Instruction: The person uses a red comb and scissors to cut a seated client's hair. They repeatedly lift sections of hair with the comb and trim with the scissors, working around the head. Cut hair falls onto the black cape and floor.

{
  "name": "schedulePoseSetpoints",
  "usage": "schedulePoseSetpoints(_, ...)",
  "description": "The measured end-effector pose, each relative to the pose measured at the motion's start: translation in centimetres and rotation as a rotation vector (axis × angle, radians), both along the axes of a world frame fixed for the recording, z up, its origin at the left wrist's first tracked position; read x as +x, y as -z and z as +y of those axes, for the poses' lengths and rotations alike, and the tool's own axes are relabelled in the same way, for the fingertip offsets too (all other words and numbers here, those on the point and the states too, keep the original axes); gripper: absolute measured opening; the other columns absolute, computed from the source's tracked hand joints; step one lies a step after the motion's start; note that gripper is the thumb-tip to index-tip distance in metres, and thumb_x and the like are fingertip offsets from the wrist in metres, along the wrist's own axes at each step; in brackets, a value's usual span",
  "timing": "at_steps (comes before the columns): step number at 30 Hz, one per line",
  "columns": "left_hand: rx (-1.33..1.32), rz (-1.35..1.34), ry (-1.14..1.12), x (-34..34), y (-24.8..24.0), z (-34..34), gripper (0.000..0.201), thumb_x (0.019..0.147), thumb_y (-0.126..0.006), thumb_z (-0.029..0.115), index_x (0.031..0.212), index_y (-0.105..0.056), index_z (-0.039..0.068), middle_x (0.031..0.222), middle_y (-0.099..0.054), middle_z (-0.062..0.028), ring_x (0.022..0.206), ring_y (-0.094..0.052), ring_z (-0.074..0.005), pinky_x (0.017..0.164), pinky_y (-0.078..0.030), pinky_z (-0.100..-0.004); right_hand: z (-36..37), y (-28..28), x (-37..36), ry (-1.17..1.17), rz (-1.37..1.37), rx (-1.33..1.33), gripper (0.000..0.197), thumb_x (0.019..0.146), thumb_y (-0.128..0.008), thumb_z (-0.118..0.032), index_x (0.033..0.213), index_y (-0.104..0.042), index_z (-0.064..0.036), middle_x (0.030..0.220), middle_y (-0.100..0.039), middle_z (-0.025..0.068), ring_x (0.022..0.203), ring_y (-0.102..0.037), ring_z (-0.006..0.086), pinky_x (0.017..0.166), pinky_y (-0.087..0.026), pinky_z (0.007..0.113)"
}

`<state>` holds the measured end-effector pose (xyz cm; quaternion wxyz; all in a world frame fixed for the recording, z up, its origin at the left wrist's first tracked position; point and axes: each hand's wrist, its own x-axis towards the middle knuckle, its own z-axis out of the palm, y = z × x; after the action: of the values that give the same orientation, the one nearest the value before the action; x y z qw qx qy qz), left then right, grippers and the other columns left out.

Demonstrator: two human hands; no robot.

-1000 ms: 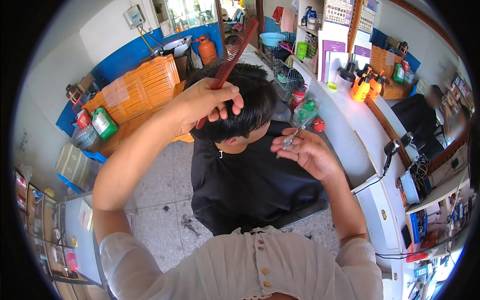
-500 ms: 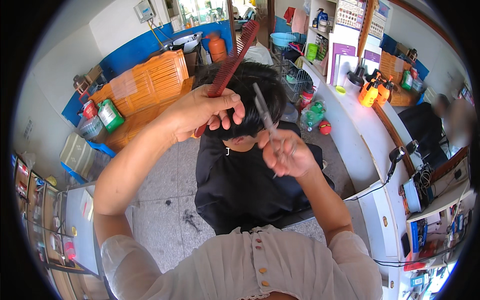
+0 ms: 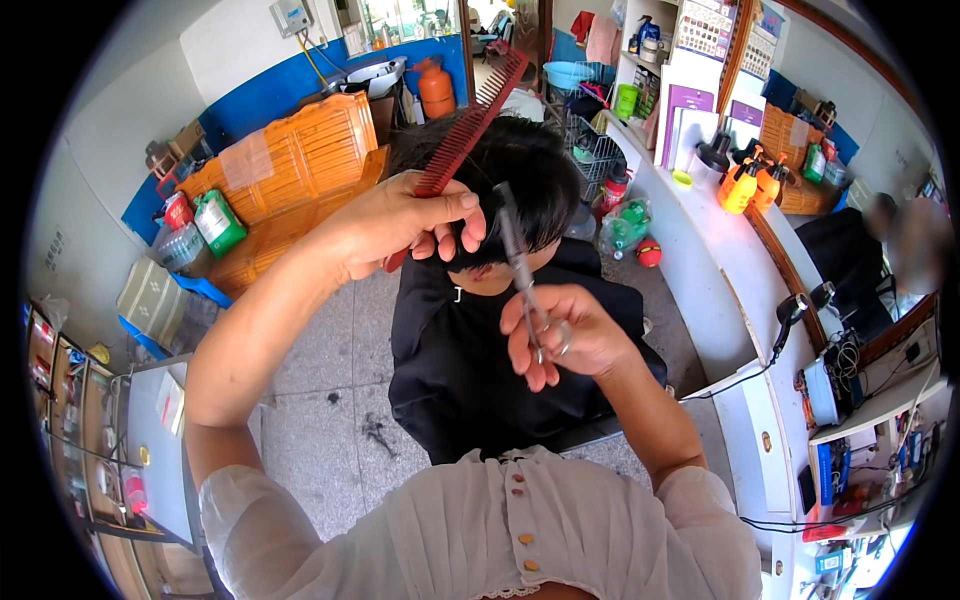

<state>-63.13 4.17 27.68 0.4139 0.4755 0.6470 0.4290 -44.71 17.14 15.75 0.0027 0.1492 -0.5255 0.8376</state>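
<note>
A person with short dark hair (image 3: 525, 165) sits in front of me, draped in a black barber cape (image 3: 480, 380). My left hand (image 3: 418, 222) is closed round a dark red comb (image 3: 475, 118), beside the hair; the comb's toothed end points up and to the right, and its other end shows below my palm. In my right hand (image 3: 568, 335) are metal hair scissors (image 3: 517, 250), fingers at the handle loops. Their blades point up toward the side of the head and look blurred.
A wooden bench (image 3: 290, 160) stands at the far left. Along the right runs a white counter (image 3: 715, 270) with orange spray bottles (image 3: 738, 187), a hair dryer (image 3: 792, 312) and a mirror behind. A wire trolley (image 3: 592, 150) and a red ball (image 3: 648, 252) are beyond the person.
My right hand and the scissors have shifted a little down and left, with the blades more upright. The left hand with the comb has barely moved.
</note>
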Motion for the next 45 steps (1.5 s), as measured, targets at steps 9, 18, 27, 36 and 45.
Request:
schedulePoseSetpoints(9,-0.001,-0.015,0.005,-0.2,0.1,-0.4,0.023,0.091,-0.052,0.025,0.080,-0.060,0.007,0.076,-0.060,0.0003,0.062,-0.052,-0.0055,0.049,-0.036,-0.0176,-0.9,0.2,0.1,0.005,-0.019,-0.013,0.039,0.083,-0.064,-0.027,0.107,-0.053,0.0021,0.080,-0.064,0.0136,0.062,-0.065,0.0195,0.047,-0.048,0.022)
schedulePoseSetpoints(18,0.013,-0.038,0.049,-1.0,0.4,-0.7,0.023,0.091,-0.052,0.025,0.080,-0.060,0.006,0.076,-0.060,-0.0014,0.061,-0.052,-0.0062,0.048,-0.036,-0.0171,-1.3,0.6,0.4,-0.054,-0.099,0.101,0.039,0.084,-0.062,-0.026,0.107,-0.053,0.0032,0.080,-0.064,0.0141,0.062,-0.065,0.0203,0.048,-0.049,0.023)
schedulePoseSetpoints(27,0.023,-0.053,0.068,-0.8,0.4,-1.2,0.024,0.090,-0.053,0.027,0.083,-0.060,0.005,0.077,-0.060,-0.0019,0.061,-0.052,-0.0070,0.048,-0.036,-0.0177,1.2,0.0,-1.8,0.156,0.046,-0.136,0.066,0.077,-0.064,-0.048,0.107,-0.047,0.0086,0.071,-0.061,0.0152,0.047,-0.059,0.0169,0.036,-0.043,0.019)
schedulePoseSetpoints(36,0.016,-0.003,0.064,-0.9,0.4,-2.2,0.026,0.090,-0.054,0.030,0.082,-0.061,0.006,0.078,-0.061,-0.0015,0.062,-0.052,-0.0070,0.049,-0.037,-0.0181,0.1,-0.3,-2.2,0.085,0.061,-0.236,0.071,0.073,-0.066,-0.052,0.105,-0.048,0.0092,0.076,-0.061,0.0188,0.052,-0.063,0.0214,0.039,-0.048,0.023)
schedulePoseSetpoints(45,0.016,0.019,0.076,-0.9,0.3,-2.6,0.027,0.090,-0.053,0.030,0.081,-0.061,0.006,0.077,-0.060,-0.0010,0.062,-0.051,-0.0064,0.050,-0.036,-0.0180,-0.7,-0.6,-1.7,0.031,0.014,-0.048,0.047,0.080,-0.065,-0.033,0.104,-0.053,0.0048,0.077,-0.063,0.0161,0.058,-0.064,0.0210,0.045,-0.049,0.022)
